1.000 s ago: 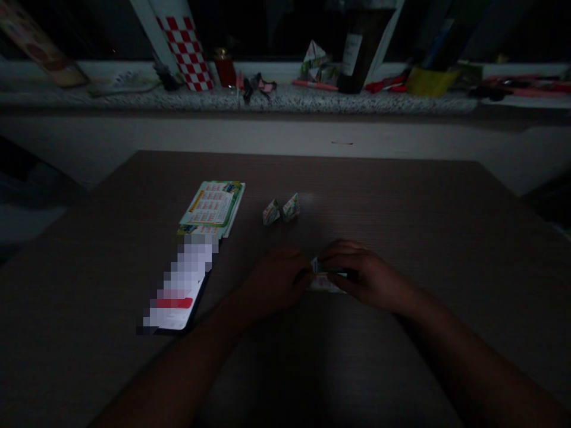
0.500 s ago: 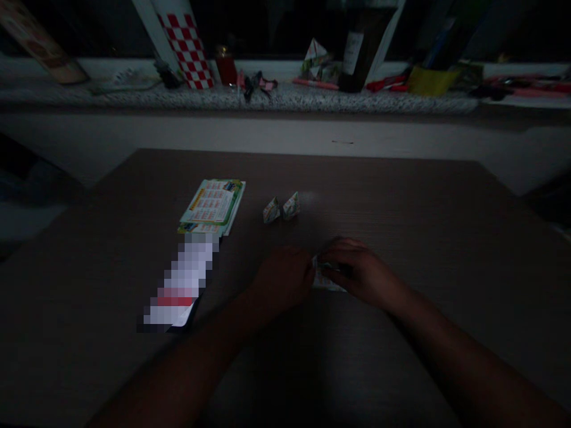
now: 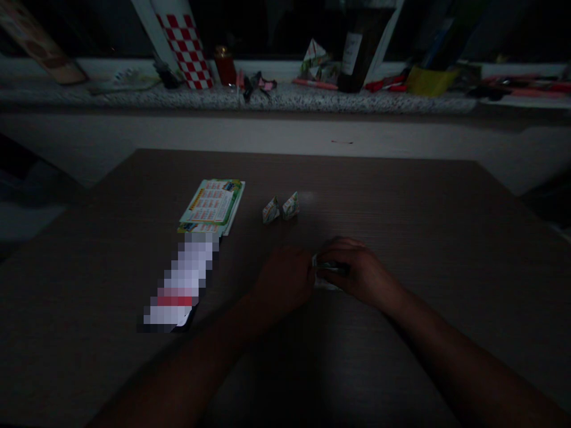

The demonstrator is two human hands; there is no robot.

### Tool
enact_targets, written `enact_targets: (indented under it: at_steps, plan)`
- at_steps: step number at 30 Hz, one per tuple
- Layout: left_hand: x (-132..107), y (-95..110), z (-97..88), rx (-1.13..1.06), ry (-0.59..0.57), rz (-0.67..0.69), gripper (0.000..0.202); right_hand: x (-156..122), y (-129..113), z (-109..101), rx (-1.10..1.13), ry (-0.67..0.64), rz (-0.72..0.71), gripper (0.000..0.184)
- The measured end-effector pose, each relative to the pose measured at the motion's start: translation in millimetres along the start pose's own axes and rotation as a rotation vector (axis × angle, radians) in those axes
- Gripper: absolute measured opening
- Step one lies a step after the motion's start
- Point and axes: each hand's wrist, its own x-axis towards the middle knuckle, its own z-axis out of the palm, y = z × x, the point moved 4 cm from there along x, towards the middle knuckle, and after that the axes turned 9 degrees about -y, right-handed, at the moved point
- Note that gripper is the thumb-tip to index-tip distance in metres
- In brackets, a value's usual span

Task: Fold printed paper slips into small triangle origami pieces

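Note:
A small printed paper [image 3: 327, 284] lies on the table between my two hands, partly folded. My left hand [image 3: 285, 278] is closed at its left edge, its fingertips mostly hidden behind the back of the hand. From the right, my right hand [image 3: 359, 267] grips the paper's upper part, thumb below and fingers above. Beyond my hands stand two small folded paper pieces, the left one [image 3: 270, 211] close beside the right one [image 3: 291, 206]. The light is dim, so the fold's exact shape is unclear.
To the left lies a stack of printed calendar cards [image 3: 209, 203], with a lit phone [image 3: 187, 282] just below it, its screen pixelated. Behind the table [image 3: 401, 196], a granite windowsill [image 3: 285, 102] carries a checkered tube [image 3: 190, 50], a dark bottle [image 3: 357, 53] and other small items.
My right thumb and fingers have shifted slightly over the paper, and less of its printed face shows. My left hand stays nearly still; the other things have not moved.

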Motion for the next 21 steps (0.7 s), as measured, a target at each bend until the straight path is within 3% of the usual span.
enact_targets:
  at_steps: [7,15,21]
  plan:
    - [0,0,0.5,0.002,0.0,-0.013,0.017,1,1,-2,-0.005,-0.02,-0.006,0.016]
    - [-1,-1,1.6,-0.014,0.002,-0.019,0.022,-2,6,-10,0.151,-0.109,-0.044,0.027]
    - [-1,-1,-0.4,-0.01,0.006,-0.024,0.021,-2,8,-9,0.188,-0.097,-0.042,0.028]
